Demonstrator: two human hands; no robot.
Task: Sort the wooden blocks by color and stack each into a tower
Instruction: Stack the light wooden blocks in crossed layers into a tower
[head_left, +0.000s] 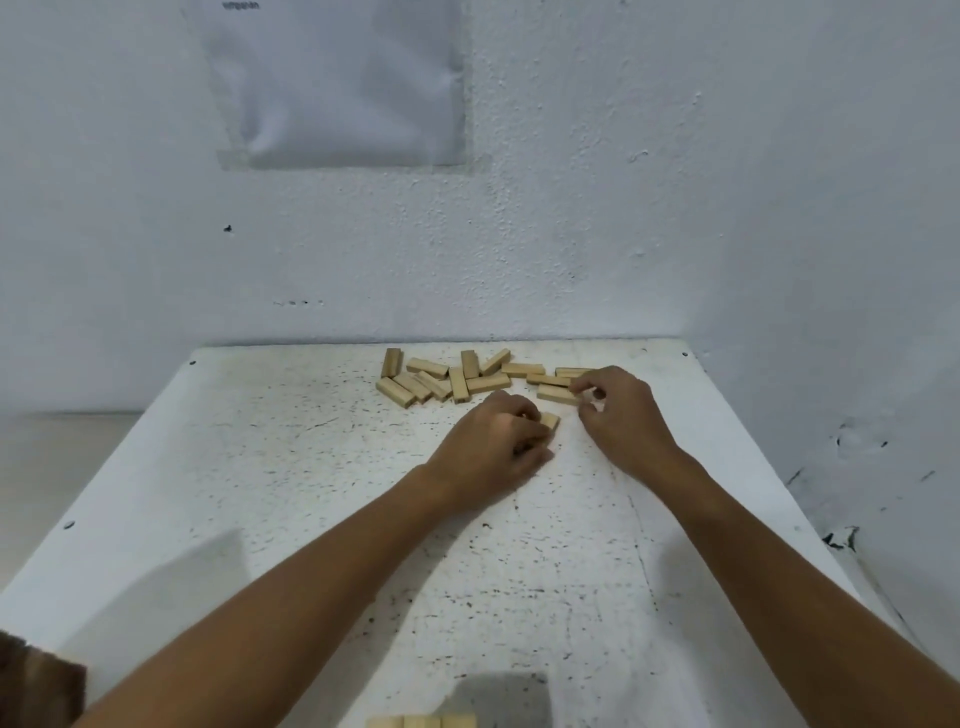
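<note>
Head view: left hand (496, 447) fingers curled round pale rectangular wooden block (549, 420), mid white speckled worktop (260, 467). Right hand (621, 410) fingers pinch second block (557, 395) at loose pile (441, 376), far edge. Likely gathering for stacking.

blocks (452, 378): I see them scattered on the table (260, 467), behind and left of my left hand (496, 441)
right hand (621, 410): just right of left

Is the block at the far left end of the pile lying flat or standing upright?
Lying flat. The leftmost block rests on a long side on the table, pointing toward the wall.
</note>
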